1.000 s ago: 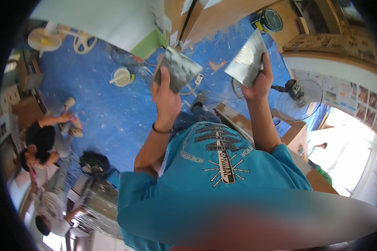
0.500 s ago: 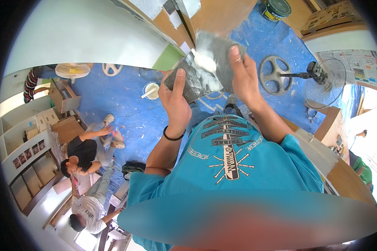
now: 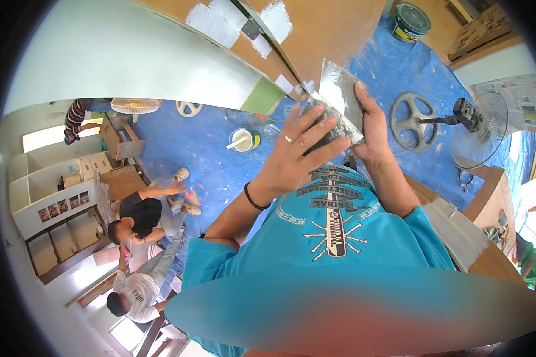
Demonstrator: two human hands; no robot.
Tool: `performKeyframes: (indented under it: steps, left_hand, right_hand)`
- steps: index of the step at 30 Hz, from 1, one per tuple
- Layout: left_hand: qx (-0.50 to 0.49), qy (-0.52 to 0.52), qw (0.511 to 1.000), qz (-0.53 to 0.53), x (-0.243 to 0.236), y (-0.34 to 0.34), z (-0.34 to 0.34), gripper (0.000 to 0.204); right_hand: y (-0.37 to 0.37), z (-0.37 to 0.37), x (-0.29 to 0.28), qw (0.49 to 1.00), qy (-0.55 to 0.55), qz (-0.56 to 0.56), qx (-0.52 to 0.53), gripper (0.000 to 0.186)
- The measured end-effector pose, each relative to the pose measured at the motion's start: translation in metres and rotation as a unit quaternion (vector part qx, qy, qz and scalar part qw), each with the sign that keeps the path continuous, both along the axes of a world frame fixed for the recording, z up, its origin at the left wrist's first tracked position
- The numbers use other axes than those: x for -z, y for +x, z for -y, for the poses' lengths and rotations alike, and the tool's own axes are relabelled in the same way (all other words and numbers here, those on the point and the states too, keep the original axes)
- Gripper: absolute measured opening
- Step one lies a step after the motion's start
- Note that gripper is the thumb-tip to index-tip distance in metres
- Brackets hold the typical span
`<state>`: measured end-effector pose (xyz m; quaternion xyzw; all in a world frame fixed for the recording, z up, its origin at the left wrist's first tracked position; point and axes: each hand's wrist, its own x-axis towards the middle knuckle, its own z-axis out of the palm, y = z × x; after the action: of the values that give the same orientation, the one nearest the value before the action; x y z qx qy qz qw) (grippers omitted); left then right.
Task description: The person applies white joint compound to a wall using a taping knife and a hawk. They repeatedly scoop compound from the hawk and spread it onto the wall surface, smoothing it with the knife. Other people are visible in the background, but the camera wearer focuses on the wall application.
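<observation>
In front of my chest, my left hand (image 3: pixel 296 147) is turned back upward, its fingers spread across a dark flat putty spreader (image 3: pixel 343 124); the thumb is hidden, apparently beneath. My right hand (image 3: pixel 375 128) grips a second flat spreader plate (image 3: pixel 337 80) by its side, thumb on top. Wet whitish putty coats part of that plate. The two plates meet edge to edge at an angle. Just beyond them stands a brown panel (image 3: pixel 333 35) with white filler patches (image 3: pixel 217 22) beside a dark vertical gap.
Blue sheeting (image 3: pixel 214 172) covers the floor. An open putty tub (image 3: pixel 244 140) with a stick stands left; a lidded bucket (image 3: pixel 412 22) is far right. A standing fan (image 3: pixel 479 122) is at right. Two people sit at left, one in a black shirt (image 3: pixel 140 217).
My left hand has rolled over from thumb on top to back upward. Both plates have shifted right in the picture, and the white lump between them is no longer visible.
</observation>
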<state>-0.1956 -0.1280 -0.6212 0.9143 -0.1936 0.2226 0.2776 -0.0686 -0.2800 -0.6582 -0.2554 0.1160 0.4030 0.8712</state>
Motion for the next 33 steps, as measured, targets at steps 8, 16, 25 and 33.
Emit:
performKeyframes:
  steps: [8, 16, 25, 33]
  left_hand:
    - [-0.166, 0.105, 0.980, -0.038, 0.006, -0.001, -0.047, 0.064]
    - [-0.150, 0.165, 0.975, 0.002, -0.025, 0.015, -0.008, 0.061]
    - [-0.096, -0.105, 0.979, -0.147, -0.001, 0.012, -0.021, 0.044]
    - [-0.199, -0.341, 0.919, 0.015, -0.052, 0.037, -0.114, 0.041]
  right_hand:
    - [0.021, 0.007, 0.005, 0.998, -0.007, 0.020, 0.060, 0.043]
    - [0.019, -0.008, -0.010, 0.968, -0.102, 0.108, 0.200, 0.035]
    - [0.049, -0.017, -0.008, 0.902, -0.238, 0.181, 0.311, 0.039]
    - [0.048, 0.007, 0.045, 0.927, -0.124, 0.063, 0.348, 0.039]
